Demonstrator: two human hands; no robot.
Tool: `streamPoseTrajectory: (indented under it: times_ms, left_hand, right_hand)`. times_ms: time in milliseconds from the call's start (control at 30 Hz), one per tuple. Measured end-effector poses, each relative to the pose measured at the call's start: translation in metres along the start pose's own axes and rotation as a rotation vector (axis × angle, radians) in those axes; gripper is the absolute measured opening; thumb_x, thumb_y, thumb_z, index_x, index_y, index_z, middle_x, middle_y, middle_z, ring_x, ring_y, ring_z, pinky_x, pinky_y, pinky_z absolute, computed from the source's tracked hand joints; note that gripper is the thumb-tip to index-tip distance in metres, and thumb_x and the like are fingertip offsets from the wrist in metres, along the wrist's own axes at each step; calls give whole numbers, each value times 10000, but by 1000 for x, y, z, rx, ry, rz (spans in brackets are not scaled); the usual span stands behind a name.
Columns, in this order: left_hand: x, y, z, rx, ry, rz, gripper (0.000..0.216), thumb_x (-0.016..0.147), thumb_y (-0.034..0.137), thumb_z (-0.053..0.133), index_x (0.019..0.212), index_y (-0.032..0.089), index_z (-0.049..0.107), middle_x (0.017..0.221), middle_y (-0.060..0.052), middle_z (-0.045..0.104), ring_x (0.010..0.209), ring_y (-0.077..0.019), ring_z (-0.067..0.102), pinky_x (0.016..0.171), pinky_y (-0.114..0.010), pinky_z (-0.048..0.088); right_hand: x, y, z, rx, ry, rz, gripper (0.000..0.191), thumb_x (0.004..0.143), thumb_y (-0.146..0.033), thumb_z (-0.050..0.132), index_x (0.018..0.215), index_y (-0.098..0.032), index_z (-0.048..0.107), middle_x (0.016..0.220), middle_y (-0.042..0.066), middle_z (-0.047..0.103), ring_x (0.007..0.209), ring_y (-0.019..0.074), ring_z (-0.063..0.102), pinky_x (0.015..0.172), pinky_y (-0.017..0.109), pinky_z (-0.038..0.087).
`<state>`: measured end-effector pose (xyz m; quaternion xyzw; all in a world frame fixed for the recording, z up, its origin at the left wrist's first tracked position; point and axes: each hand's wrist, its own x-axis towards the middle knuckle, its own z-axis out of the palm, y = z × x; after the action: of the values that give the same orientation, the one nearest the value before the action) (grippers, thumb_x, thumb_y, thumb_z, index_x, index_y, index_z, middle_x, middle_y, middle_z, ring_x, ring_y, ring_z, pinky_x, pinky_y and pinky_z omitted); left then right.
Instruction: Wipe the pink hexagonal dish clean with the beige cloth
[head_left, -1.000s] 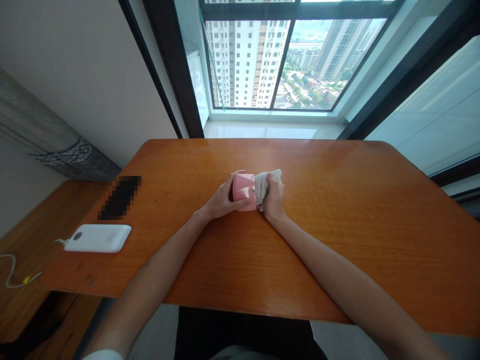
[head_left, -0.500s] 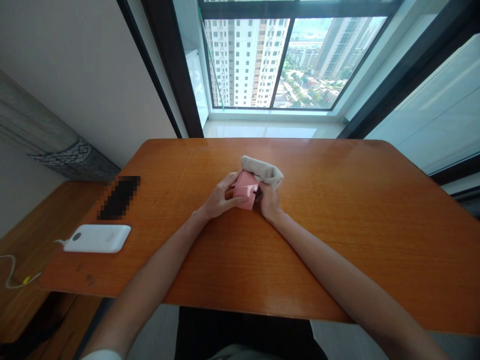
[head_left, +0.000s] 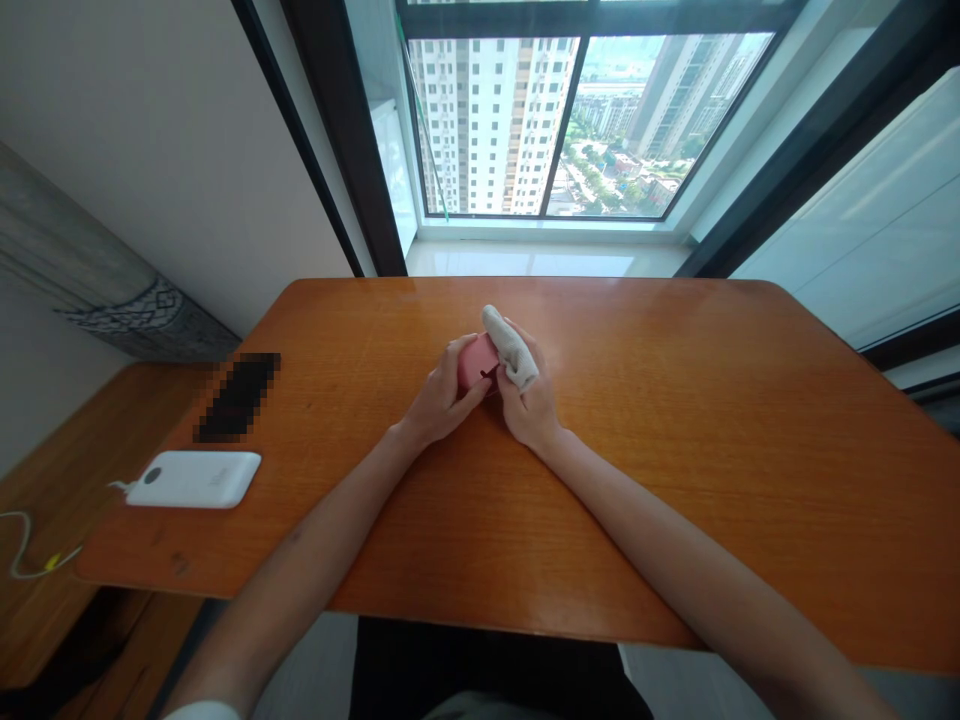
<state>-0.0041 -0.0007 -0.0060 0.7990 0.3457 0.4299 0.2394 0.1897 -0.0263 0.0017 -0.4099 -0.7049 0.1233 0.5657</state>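
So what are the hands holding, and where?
The left hand wraps around the side of a pink object; the right hand holds a pale cloth over its fingers, against it.

- A single head-worn camera looks forward and steeply down across the surface [head_left: 675, 450], from its near edge toward the window [head_left: 525, 120].
- It is close in: the left hand [head_left: 439, 400] and right hand [head_left: 529, 405] sit mid-frame, with the forearms entering from the bottom edge.

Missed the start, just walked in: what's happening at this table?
A person holds a small pink object in the left hand and presses a pale cloth against it with the right hand, both over the middle of the wooden table. A white power bank lies near the table's left edge.
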Motion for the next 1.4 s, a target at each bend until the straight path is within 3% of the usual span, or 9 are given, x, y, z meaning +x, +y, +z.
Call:
streamPoseTrajectory:
  times_ms: [200, 467, 533, 733, 1000, 1067, 1233, 1300, 1400]
  left_hand:
    - [-3, -5, 4, -17, -36, 25, 657, 1110, 558, 564, 1618, 191, 370, 1467, -211, 668, 1270, -342, 733, 1102, -553, 615]
    - [0, 6, 3, 15, -14, 50, 634, 1123, 520, 582, 1641, 209, 389, 1636, -201, 584, 1461, -324, 650, 1225, -493, 546]
    - [0, 5, 3, 16, -13, 55, 633, 1127, 526, 571, 1640, 204, 386, 1635, -204, 582, 1464, -329, 645, 1230, -503, 542]
    - [-4, -10, 5, -36, -42, 101, 611, 1114, 584, 528, 1550, 164, 439, 1400, -202, 696, 1187, -358, 747, 1039, -544, 636]
    - [0, 3, 4, 1, -4, 86, 624, 1130, 487, 575, 1652, 206, 379, 1618, -206, 583, 1470, -334, 632, 1235, -527, 538]
    - [-1, 0, 5, -2, -2, 91, 630, 1134, 498, 561, 1655, 198, 373, 1612, -213, 586, 1459, -339, 639, 1223, -531, 549]
    - [-5, -14, 7, -34, -37, 129, 665, 1110, 593, 552, 1609, 181, 399, 1434, -208, 689, 1189, -345, 755, 1041, -541, 646]
    - [-4, -12, 7, -39, -34, 106, 632, 1115, 583, 551, 1594, 193, 418, 1399, -190, 707, 1163, -331, 762, 1041, -531, 647]
    - [-1, -3, 6, -16, -4, 79, 622, 1127, 534, 561, 1631, 211, 393, 1515, -193, 654, 1345, -331, 704, 1166, -531, 589]
  right_hand:
    - [-4, -1, -3, -179, -87, -287, 649, 1116, -529, 468, 1736, -341, 424, 1754, 80, 526, 1661, 388, 449, 1389, 680, 346]
    - [2, 7, 6, 104, 103, 81, 521, 1161, -488, 410, 1599, -274, 592, 1617, 110, 668, 1504, 305, 633, 1315, 595, 496]
    - [1, 6, 4, 55, 96, 56, 531, 1155, -494, 419, 1615, -282, 580, 1633, 108, 657, 1513, 310, 625, 1314, 598, 492]
    - [-6, -7, -1, -236, -78, -314, 668, 1085, -586, 491, 1710, -350, 479, 1720, 81, 571, 1633, 416, 483, 1366, 680, 363]
    - [-2, 4, 6, -37, 106, 66, 543, 1157, -473, 374, 1632, -280, 555, 1611, 121, 663, 1489, 310, 636, 1274, 581, 522]
    - [-3, 3, 4, -90, 87, 39, 554, 1148, -488, 387, 1638, -287, 551, 1636, 121, 642, 1517, 327, 614, 1285, 600, 503]
    - [-7, -10, 1, -277, -61, -295, 632, 1085, -542, 477, 1687, -350, 506, 1720, 88, 565, 1646, 418, 462, 1343, 688, 377]
    - [-7, -10, 2, -254, -39, -274, 610, 1089, -530, 483, 1670, -350, 527, 1704, 87, 582, 1632, 409, 484, 1342, 678, 387]
    - [-5, -1, 5, -130, 76, -75, 553, 1124, -497, 445, 1631, -308, 562, 1646, 112, 632, 1548, 344, 586, 1298, 608, 483]
